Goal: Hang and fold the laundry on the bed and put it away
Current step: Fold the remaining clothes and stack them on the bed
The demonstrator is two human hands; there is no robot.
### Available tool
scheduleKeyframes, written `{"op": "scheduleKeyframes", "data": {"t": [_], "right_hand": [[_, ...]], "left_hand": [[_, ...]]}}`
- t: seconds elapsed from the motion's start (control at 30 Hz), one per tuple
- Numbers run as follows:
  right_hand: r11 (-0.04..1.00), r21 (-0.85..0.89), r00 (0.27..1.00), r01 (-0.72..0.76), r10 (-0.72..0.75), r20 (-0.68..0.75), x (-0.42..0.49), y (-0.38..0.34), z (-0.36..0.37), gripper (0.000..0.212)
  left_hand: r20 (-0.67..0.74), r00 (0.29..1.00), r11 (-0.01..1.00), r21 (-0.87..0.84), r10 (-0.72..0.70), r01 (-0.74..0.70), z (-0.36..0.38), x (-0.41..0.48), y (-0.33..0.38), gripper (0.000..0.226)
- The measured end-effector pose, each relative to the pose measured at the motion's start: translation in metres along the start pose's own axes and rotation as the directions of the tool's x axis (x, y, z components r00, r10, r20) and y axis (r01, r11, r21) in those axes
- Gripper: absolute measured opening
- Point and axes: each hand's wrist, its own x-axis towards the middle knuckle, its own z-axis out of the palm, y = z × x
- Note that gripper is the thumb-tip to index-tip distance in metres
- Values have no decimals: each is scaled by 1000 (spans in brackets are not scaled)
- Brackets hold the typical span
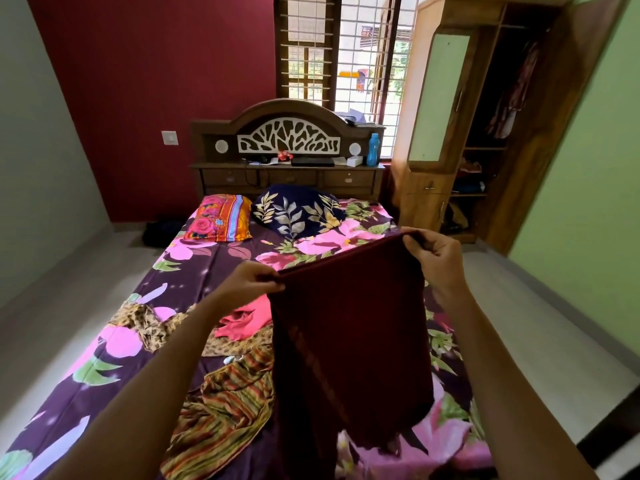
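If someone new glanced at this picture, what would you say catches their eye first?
Most likely the dark maroon cloth, held up in the centre foreground, its top edge pinched by the left hand and the right hand. Behind it lies the bed with its purple floral sheet, crumpled laundry on the near part. To the right, the wooden wardrobe stands open.

The maroon cloth (349, 341) hides part of the striped garment (221, 410); the wardrobe's (433, 133) dark contents are unclear.
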Motion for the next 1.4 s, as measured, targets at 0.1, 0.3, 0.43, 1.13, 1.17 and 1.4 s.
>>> {"op": "scheduleKeyframes", "data": {"t": [0.1, 0.3, 0.43, 1.13, 1.17, 1.4], "right_hand": [[987, -145, 995, 62, -72, -64, 2, 1, -10, 21], [996, -14, 996, 83, -83, 29, -8, -9, 15, 18], [994, -94, 998, 63, -61, 18, -10, 9, 20, 11], [904, -424, 932, 49, 112, 344, -23, 34, -17, 32], [900, -433, 951, 42, 96, 292, -26, 37, -23, 39], [847, -495, 944, -194, 298, 140, -66, 49, -81, 11]], "left_hand": [[-182, 983, 969, -237, 21, -65, -9, 5, 34, 32], [-511, 855, 916, -294, 90, -272, -6, 22, 82, 25], [-499, 848, 953, -128, 177, -274, -11, 17, 58, 33], [-184, 979, 944, -301, 84, -138, 1, 9, 24, 27], [-117, 989, 968, -221, 95, -120, 1, 14, 23, 26], [343, 939, 988, 150, -12, -42, 43, 45, 15, 18]]}}
